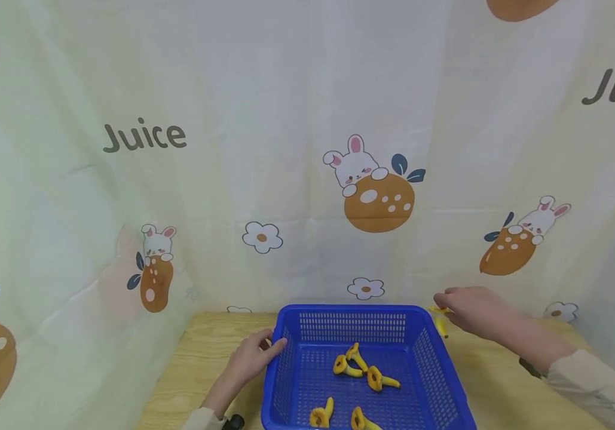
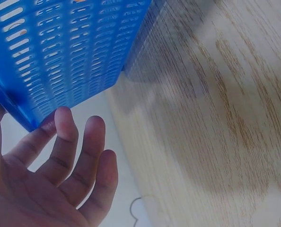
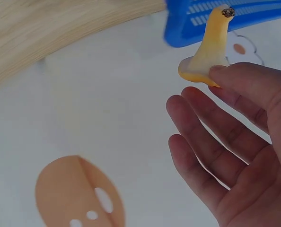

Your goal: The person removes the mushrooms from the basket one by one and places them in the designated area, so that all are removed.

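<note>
Right hand pinches 1 yellow mushroom (wrist view only), other fingers straight; left hand, fingers extended, touches blue basket.

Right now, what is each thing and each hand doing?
Basket: upright on the table, five mushrooms inside.
Mushrooms: lying loose on the basket floor.
Mushroom: pinched at its cap, beside the basket.
Left hand: fingers straight, touching the basket's side.
Right hand: pinches the mushroom.

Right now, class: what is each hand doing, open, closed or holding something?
Left hand: open, fingers resting against the blue basket.
Right hand: pinching a yellow mushroom.
</note>
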`<state>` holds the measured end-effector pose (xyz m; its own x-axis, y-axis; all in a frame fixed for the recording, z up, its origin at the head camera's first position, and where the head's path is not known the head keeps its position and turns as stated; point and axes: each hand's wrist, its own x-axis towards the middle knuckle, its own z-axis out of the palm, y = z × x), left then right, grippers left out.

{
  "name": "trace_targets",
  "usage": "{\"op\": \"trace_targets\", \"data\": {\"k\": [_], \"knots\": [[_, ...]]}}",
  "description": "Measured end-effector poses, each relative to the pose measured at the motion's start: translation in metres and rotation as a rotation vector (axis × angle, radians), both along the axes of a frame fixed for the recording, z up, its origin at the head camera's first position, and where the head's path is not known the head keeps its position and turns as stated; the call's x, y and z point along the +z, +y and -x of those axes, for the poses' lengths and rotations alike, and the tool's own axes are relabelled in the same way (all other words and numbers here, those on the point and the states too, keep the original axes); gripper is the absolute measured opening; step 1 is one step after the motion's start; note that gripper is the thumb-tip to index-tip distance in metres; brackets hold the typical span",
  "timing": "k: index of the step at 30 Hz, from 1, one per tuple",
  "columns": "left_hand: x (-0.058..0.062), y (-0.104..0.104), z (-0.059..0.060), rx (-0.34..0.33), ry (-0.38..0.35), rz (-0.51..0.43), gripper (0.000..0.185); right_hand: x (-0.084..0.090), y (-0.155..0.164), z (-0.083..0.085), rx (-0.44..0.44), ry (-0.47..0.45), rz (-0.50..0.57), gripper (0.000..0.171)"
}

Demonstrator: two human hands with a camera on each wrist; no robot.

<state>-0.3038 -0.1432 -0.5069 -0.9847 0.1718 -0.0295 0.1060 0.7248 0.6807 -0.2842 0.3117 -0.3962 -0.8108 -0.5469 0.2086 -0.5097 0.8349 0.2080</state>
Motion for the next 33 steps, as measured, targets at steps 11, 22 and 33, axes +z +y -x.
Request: {"op": "trace_targets", "data": {"k": [11,22,33], "knots": [[0.000,0.000,-0.001,0.003,0.006,-0.004,0.042,-0.017,0.032,0.002,-0.044,-0.029,-0.034,0.024],[0.000,0.000,-0.002,-0.017,0.004,-0.024,0.040,-0.063,0.066,0.010,-0.079,-0.188,-0.036,0.022],[0.001,-0.001,-0.001,-0.010,-0.004,-0.016,0.040,-0.098,0.078,0.012,-0.039,-0.137,-0.028,0.023]]}}
